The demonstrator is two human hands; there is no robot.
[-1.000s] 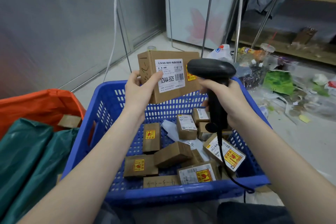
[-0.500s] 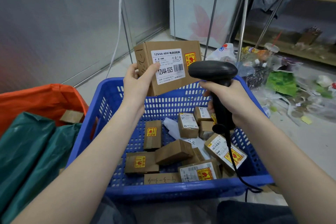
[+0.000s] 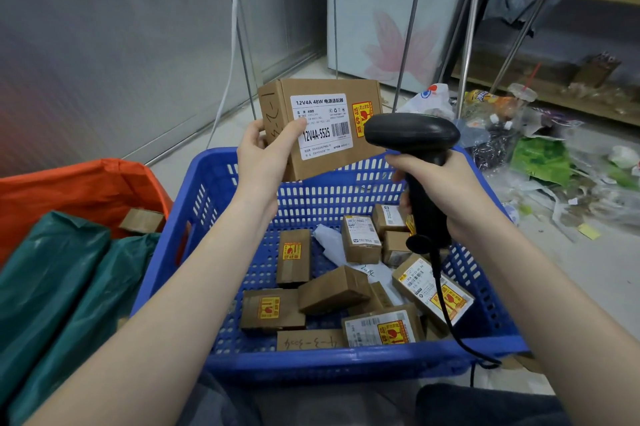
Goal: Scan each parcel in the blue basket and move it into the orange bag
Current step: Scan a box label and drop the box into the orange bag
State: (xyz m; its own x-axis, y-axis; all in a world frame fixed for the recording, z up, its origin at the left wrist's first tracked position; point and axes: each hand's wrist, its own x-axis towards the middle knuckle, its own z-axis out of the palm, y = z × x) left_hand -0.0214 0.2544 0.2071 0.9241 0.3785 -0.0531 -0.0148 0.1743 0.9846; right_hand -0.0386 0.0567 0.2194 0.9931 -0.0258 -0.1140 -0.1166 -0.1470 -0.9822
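Parcels fill this scene from left to right. At the far left, the orange bag lies open, with green plastic sacks in front of it and one small brown box showing inside. Next, the left hand grips a cardboard parcel by its left edge, thumb pressed on the white label and fingers curled behind, lifting it above the far rim of the blue basket. Below, more small parcels lie jumbled on the basket floor. Just right of the raised parcel, the right hand wraps its fingers round the handle of a black scanner, whose head overlaps the parcel's right side. Litter covers the floor at the far right.
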